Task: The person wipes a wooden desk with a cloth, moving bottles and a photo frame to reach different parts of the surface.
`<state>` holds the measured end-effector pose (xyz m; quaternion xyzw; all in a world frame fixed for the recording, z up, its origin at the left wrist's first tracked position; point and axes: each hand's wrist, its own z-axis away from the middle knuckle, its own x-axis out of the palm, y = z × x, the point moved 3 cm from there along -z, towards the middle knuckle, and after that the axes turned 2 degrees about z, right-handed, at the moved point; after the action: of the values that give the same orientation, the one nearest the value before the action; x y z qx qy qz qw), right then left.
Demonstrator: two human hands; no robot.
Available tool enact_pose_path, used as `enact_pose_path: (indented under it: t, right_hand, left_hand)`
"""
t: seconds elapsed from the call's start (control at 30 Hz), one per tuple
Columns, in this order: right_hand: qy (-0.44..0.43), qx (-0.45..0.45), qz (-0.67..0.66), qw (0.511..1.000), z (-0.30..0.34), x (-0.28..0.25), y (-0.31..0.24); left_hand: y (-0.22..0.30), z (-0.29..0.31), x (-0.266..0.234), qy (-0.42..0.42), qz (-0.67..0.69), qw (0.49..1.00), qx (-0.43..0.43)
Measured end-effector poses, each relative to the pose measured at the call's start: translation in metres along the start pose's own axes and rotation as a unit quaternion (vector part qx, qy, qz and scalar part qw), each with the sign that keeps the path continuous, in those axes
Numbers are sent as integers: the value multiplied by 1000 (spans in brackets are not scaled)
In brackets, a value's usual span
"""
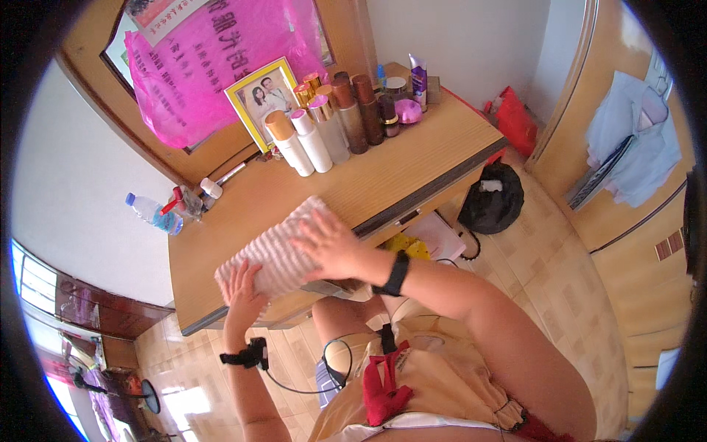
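Note:
A folded pink-and-white striped cloth, like a towel [274,258], lies across the near edge of the wooden dressing table [412,158]. My left hand [244,293] rests on its near left end with the fingers stretched out. Spread fingers of my right hand [328,244] lie flat over the right part of the cloth, slightly blurred. Neither hand grips it visibly. Each wrist wears a black band. Part of the cloth is hidden under my hands.
Bottles [317,144] and a yellow photo frame [265,99] stand at the back. A plastic water bottle [155,214] lies at the far left. Below the right side are an open drawer with yellow and white items [434,239] and a black bag [492,199].

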<state>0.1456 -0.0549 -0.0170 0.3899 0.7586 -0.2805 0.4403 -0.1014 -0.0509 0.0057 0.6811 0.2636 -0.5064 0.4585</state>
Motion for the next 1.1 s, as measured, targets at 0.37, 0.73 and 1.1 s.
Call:
enact_pose_path:
  t: [0.37,0.73,1.1]
  right_hand:
    - [87,-65,-57,992,-41,27,-86]
    - [97,74,41,992,3,-20,74]
    - [-52,319,52,945,120,-98,310]
  left_hand:
    - [-39,55,-32,116,53,981,-145]
    - [102,-60,23,41,-100,990,87]
    - [298,-206,141,-122,-157,955,220]
